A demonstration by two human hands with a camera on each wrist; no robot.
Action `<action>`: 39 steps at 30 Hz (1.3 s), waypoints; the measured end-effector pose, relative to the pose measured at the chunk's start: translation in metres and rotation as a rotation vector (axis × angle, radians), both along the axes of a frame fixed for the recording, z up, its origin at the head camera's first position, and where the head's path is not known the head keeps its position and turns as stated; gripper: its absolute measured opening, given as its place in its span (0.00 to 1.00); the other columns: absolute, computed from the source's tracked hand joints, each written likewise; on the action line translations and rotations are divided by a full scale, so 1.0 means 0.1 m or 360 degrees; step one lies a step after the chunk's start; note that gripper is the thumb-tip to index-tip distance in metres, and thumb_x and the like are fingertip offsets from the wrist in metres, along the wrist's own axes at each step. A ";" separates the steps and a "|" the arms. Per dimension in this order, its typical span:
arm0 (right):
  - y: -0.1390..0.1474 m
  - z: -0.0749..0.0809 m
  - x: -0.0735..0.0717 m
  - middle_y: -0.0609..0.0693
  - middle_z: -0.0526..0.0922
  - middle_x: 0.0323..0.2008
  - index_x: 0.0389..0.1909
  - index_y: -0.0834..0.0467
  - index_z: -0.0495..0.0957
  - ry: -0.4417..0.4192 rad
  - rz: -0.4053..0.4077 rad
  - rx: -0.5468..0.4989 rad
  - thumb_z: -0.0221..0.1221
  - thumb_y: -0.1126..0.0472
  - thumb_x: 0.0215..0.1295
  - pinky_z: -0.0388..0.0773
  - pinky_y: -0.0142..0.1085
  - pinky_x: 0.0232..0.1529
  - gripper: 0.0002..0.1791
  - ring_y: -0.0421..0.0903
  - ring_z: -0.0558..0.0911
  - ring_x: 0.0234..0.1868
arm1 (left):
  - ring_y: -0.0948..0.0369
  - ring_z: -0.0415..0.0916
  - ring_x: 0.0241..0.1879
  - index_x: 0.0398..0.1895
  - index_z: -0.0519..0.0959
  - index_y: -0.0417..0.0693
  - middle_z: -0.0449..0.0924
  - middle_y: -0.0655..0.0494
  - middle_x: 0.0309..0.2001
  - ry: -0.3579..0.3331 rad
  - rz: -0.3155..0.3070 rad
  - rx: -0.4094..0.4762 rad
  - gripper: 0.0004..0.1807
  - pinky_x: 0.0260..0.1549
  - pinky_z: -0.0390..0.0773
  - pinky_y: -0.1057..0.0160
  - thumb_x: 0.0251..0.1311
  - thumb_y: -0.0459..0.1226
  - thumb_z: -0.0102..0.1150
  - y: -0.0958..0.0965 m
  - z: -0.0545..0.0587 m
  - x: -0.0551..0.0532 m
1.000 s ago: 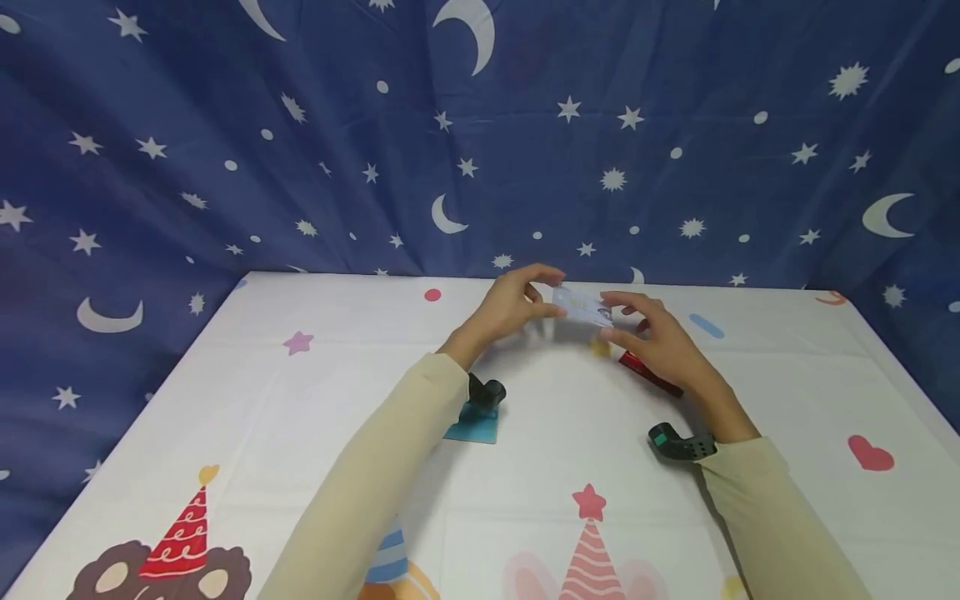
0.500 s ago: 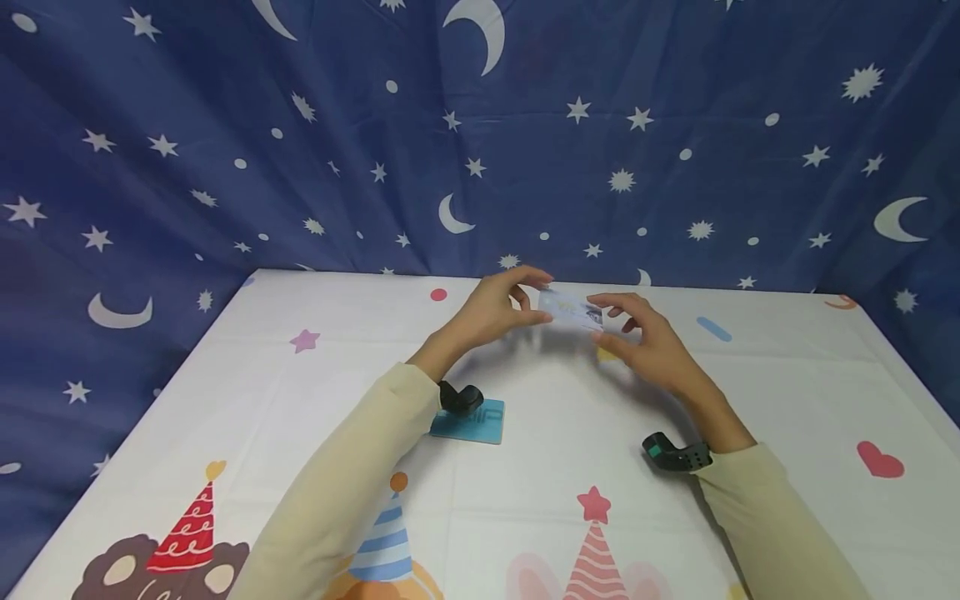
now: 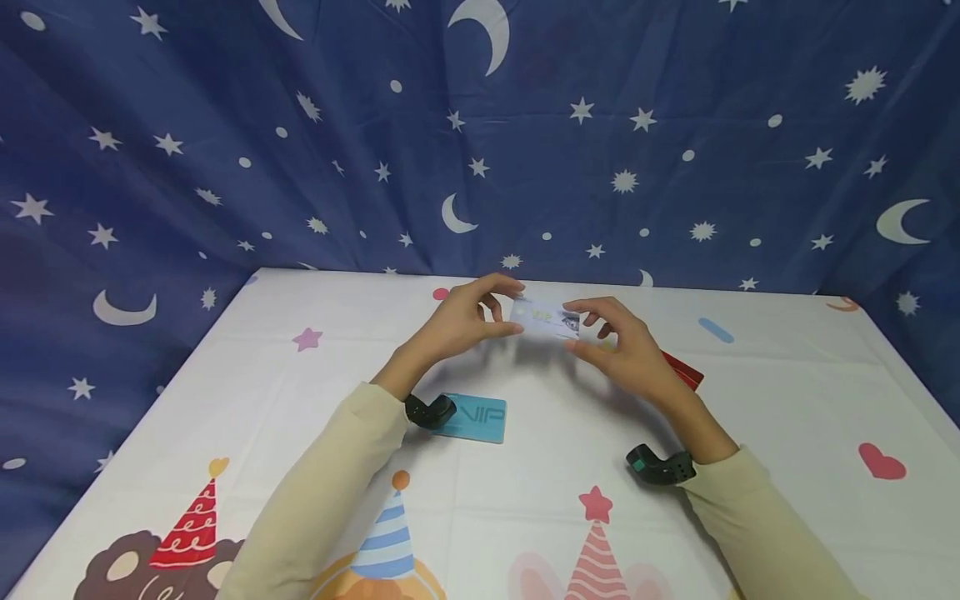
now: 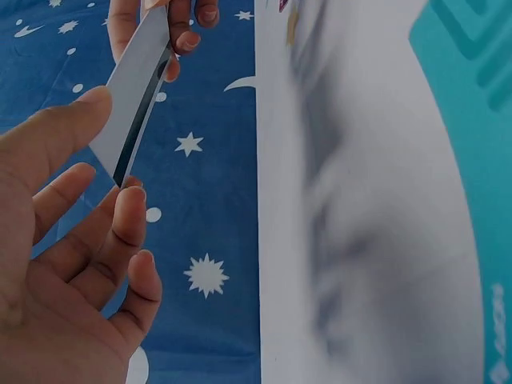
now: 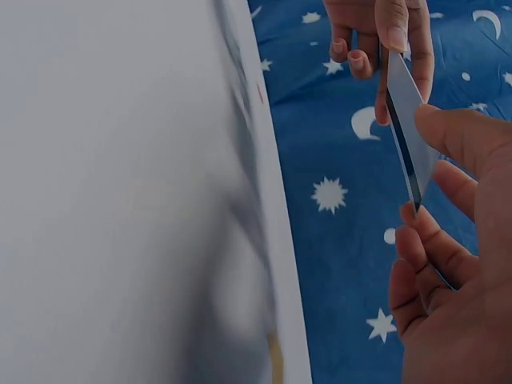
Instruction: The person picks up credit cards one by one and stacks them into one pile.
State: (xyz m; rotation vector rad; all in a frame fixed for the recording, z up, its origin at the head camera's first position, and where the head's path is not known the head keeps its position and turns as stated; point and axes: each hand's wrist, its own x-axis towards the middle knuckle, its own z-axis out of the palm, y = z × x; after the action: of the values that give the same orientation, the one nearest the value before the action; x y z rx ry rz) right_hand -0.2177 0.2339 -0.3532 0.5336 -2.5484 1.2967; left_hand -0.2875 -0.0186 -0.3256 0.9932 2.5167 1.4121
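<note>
A pale white card (image 3: 546, 319) with yellowish lettering is held above the far part of the table. My left hand (image 3: 457, 318) pinches its left end between thumb and fingers, and my right hand (image 3: 618, 346) does the same at the right end. Both wrist views show the card's other side, with a dark stripe (image 4: 142, 120) along the lower edge. On the table near my left wrist lies a teal card (image 3: 480, 419) marked VIP, its left part covered by the wrist camera. Behind my right hand a red card (image 3: 684, 371) is partly hidden.
The table wears a white cloth (image 3: 540, 467) printed with party hats, a heart and stars. A blue curtain (image 3: 555, 142) with moons and stars rises right behind its far edge. A black camera (image 3: 660, 465) sits on the right wrist.
Both hands have carried the white card left and slightly nearer to me. My left wrist has uncovered more of the teal card, whose VIP lettering now shows. The head view has shifted a little.
</note>
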 end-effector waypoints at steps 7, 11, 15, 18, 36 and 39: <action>-0.13 0.01 0.05 0.46 0.74 0.49 0.58 0.50 0.75 0.0018 0.0006 0.0015 0.68 0.61 0.56 0.69 0.51 0.43 0.27 0.51 0.71 0.46 | 0.59 0.73 0.34 0.57 0.75 0.53 0.78 0.60 0.48 0.0071 -0.0012 0.0026 0.27 0.34 0.70 0.60 0.51 0.41 0.72 -0.18 -0.03 0.07; -0.20 0.02 0.06 0.46 0.75 0.49 0.58 0.50 0.75 0.0013 0.0034 0.0033 0.69 0.60 0.55 0.70 0.50 0.43 0.27 0.51 0.71 0.46 | 0.54 0.73 0.35 0.56 0.76 0.50 0.79 0.62 0.46 0.0117 0.0001 0.0052 0.27 0.38 0.71 0.55 0.50 0.38 0.72 -0.26 -0.06 0.12; -0.27 0.02 0.11 0.46 0.76 0.50 0.57 0.49 0.76 -0.0012 0.0049 0.0064 0.71 0.60 0.53 0.71 0.48 0.43 0.28 0.50 0.72 0.46 | 0.56 0.72 0.34 0.55 0.77 0.48 0.79 0.62 0.43 0.0132 0.0013 0.0076 0.27 0.38 0.71 0.54 0.49 0.37 0.73 -0.33 -0.09 0.20; -0.30 0.01 0.14 0.46 0.76 0.50 0.57 0.48 0.76 -0.0028 0.0075 0.0068 0.72 0.59 0.52 0.71 0.48 0.43 0.29 0.51 0.72 0.46 | 0.58 0.72 0.34 0.55 0.77 0.49 0.78 0.60 0.41 0.0127 0.0020 0.0101 0.27 0.38 0.71 0.55 0.49 0.36 0.73 -0.39 -0.11 0.27; -0.60 -0.08 0.24 0.43 0.75 0.48 0.61 0.50 0.72 -0.0076 0.0252 -0.0008 0.71 0.61 0.52 0.72 0.48 0.44 0.33 0.49 0.73 0.46 | 0.57 0.70 0.36 0.57 0.75 0.51 0.73 0.56 0.33 0.0072 0.0075 0.0089 0.29 0.39 0.71 0.57 0.49 0.35 0.73 -0.73 -0.27 0.52; -0.64 -0.11 0.26 0.43 0.74 0.47 0.63 0.50 0.70 -0.0075 0.0274 0.0002 0.71 0.61 0.52 0.72 0.47 0.45 0.35 0.47 0.72 0.46 | 0.56 0.70 0.36 0.57 0.75 0.50 0.73 0.53 0.33 0.0044 0.0086 0.0081 0.29 0.38 0.71 0.54 0.49 0.35 0.73 -0.78 -0.32 0.56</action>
State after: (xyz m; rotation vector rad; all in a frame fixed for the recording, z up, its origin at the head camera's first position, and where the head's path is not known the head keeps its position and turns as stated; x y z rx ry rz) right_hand -0.1916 0.1695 -0.3638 0.7455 -2.5895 1.3791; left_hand -0.2311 -0.0968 -0.3571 0.9671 2.5581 1.4941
